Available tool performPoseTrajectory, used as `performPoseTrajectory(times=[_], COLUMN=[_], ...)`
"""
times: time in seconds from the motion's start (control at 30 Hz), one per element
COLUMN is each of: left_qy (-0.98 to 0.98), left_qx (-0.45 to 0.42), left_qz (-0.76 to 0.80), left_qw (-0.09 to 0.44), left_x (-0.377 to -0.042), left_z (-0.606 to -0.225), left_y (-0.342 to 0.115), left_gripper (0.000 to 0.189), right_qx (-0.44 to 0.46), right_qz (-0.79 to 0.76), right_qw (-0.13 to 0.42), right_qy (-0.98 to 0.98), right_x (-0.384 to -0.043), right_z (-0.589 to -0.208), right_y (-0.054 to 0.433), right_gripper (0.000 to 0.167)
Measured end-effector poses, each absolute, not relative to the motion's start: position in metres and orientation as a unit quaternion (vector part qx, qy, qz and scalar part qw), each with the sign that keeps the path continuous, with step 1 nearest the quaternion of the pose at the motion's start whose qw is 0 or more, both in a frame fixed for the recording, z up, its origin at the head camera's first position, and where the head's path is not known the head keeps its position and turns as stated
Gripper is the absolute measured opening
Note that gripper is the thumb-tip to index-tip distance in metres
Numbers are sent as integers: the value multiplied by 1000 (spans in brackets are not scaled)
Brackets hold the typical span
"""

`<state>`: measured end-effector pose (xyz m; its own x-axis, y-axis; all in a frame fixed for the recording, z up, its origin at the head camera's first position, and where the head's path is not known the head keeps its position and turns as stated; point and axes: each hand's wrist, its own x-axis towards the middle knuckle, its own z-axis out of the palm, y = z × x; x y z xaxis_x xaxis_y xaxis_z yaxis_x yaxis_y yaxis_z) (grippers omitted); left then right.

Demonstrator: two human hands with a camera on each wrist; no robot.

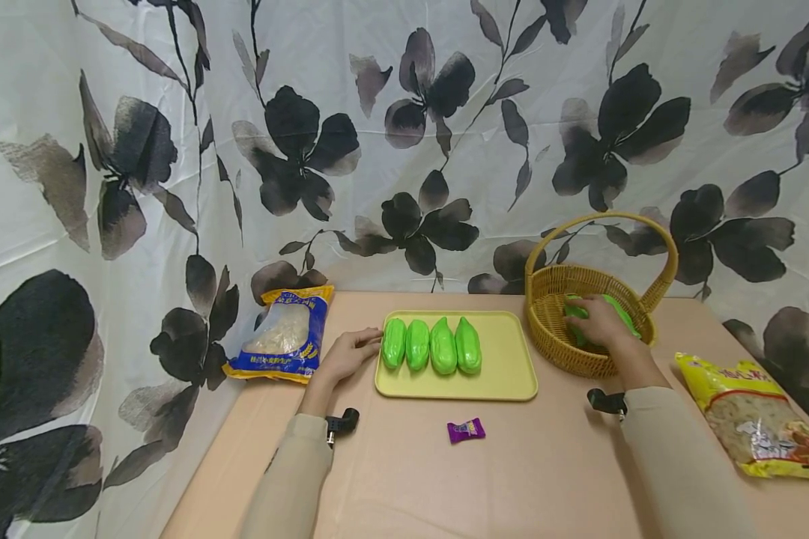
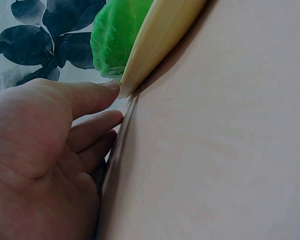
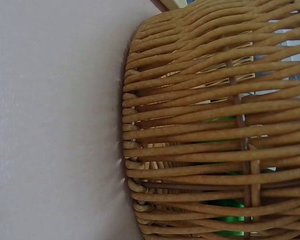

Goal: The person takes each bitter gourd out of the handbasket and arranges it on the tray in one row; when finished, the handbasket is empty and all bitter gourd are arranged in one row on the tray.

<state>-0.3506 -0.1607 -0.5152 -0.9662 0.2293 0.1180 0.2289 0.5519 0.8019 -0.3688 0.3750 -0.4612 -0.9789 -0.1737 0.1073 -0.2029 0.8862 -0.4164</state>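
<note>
Floral curtain (image 1: 404, 135) hangs behind and to the left of a tan table (image 1: 404, 479).

Your left hand (image 1: 347, 355) lies on the table at the left edge of the tray (image 1: 505, 370). Its fingers are nearly straight and loosely spread. In the left wrist view the fingertip (image 2: 107, 92) touches the tray's rim at the corner, just under the leftmost green gourd (image 1: 394, 343). Nothing is gripped.

Four gourds stand side by side on the left half of the tray, touching one another. The tray's right half is bare.

Your right hand (image 1: 600, 322) is inside the basket (image 1: 559, 340), fingers bent over a green gourd (image 1: 620, 311) lying there. Whether they close around it or only rest on top, you cannot tell; the right wrist view shows only the wicker wall with green behind the weave (image 3: 225, 218).

Basket stands just right of the tray, near but apart, and its handle (image 1: 667, 262) arches over your hand.

Edges and room:
- Blue bag (image 1: 286, 337) lies near your left hand, by the table's left edge.
- Yellow bag (image 1: 762, 419) lies at the right edge, well apart from the basket.
- Purple candy (image 1: 466, 430) sits alone in front of the tray, between your forearms.
- Open table lies in front of the tray on both sides of the candy.
</note>
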Motion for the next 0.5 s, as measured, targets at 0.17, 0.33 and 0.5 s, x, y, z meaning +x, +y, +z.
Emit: performPoseTrajectory(times=[0.17, 0.33, 0.5], left_qy=[882, 881, 879], left_qx=[133, 132, 130], left_qz=[453, 455, 459], left_qw=[0, 3, 3], left_x=[-350, -350, -350], left_z=[-515, -515, -514], left_y=[-161, -161, -160], left_gripper=[41, 41, 41], right_qx=[101, 123, 125], right_qz=[213, 205, 216], right_qw=[24, 14, -2], right_qy=[-972, -971, -968], right_x=[-370, -370, -369], right_z=[-461, -460, -459], right_y=[376, 377, 377], right_gripper=[54, 53, 54])
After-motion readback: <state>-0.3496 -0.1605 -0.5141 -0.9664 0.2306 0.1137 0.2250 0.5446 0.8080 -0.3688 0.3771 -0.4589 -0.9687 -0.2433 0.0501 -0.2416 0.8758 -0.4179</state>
